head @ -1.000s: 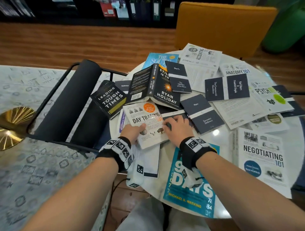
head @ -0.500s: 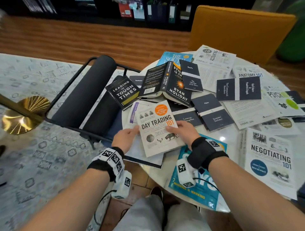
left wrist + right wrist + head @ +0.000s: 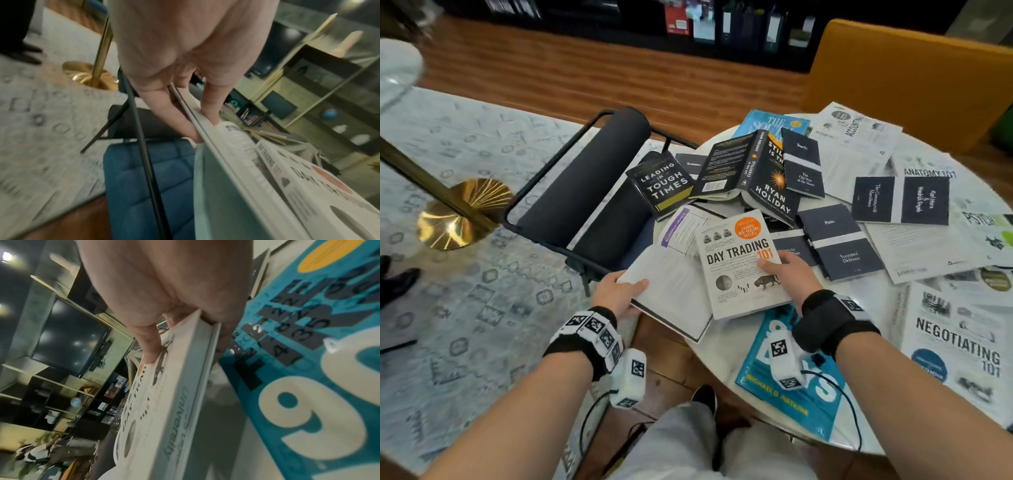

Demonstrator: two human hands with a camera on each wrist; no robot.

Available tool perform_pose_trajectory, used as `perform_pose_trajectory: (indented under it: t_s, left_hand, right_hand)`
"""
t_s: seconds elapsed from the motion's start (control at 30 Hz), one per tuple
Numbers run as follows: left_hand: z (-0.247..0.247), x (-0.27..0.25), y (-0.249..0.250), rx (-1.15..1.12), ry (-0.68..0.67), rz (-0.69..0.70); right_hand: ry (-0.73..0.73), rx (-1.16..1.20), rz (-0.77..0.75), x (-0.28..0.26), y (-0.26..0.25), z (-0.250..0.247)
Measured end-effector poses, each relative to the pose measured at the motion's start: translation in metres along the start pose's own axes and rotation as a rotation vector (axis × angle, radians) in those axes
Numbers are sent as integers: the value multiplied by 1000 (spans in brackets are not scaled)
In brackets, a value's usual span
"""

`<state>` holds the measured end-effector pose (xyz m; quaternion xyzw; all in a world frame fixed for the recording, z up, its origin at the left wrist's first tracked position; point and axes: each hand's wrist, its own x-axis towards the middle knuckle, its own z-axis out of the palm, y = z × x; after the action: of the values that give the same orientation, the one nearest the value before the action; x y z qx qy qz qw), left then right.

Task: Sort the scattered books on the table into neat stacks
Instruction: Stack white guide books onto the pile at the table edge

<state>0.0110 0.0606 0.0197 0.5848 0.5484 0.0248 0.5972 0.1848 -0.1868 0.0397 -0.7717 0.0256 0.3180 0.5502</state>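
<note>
Gripping two books at once, we are working at the table's [image 3: 726,346] 7 o'clock edge. Our right hand [image 3: 792,274] is pinching Day Trading 101 [image 3: 739,263] along its right edge, thumb on the cover, fingers curled under, as the right wrist view shows. Our left hand [image 3: 616,294] is pinching the white book [image 3: 671,291] beneath it at its left edge, thumb on top, fingers underneath; that book is overhanging the table toward 7 o'clock.

Day Trading 101 is lying partly on the white book, and its lower right corner is overlapping the teal book [image 3: 787,387] at 6 o'clock. Other books are lying scattered from 11 to 3 o'clock.

We are judging both as paperbacks: fairly light, stiff enough near the spine, covers likely smooth and inclined to slide on each other. We are reckoning a hold by the long edges, with fingers well under, is safest.
</note>
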Motion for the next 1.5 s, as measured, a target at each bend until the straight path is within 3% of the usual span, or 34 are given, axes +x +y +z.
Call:
perform_pose_trajectory:
  t_s: [0.13,0.23,0.4,0.53,0.6,0.7,0.83,0.97,1.07,1.2,1.3,1.4,1.5]
  left_hand:
    - [-17,-3,40,-47,125,155]
    - [-10,-9,79,-89,52,211]
    - [17,2,103,36,-35,216]
    - [42,28,100,322,-102,299]
    - [51,21,92,590,-147,321]
    - [61,16,60,1054,-70,405]
    - [69,8,27,1187,-63,556]
    - [59,16,31,1310,-258,643]
    - [56,8,28,1189,-202,585]
    - [67,-2,8,725,35,274]
    - [65,-4,6,571,-73,72]
    - [58,-8,9,629,-75,106]
    - [51,-11,12,497,-27,222]
  right_hand:
    - [-3,-47,-48,1,-16,2]
    - [32,-97,-94,0,-30,-1]
    - [67,-156,-255,-12,-47,-8]
    - [181,-227,-316,-17,-47,-20]
    - [233,-249,-307,-20,-42,-28]
    - [279,-157,-294,-24,-32,-37]
    - [331,14,-263,-28,-19,-50]
    - [385,75,-246,-32,-6,-61]
    - [384,136,-219,-39,2,-66]
    - [336,233,-156,-47,12,-67]
    - [291,279,-121,-52,19,-65]
    - [258,275,-85,-55,24,-59]
    - [176,317,-29,-56,26,-47]
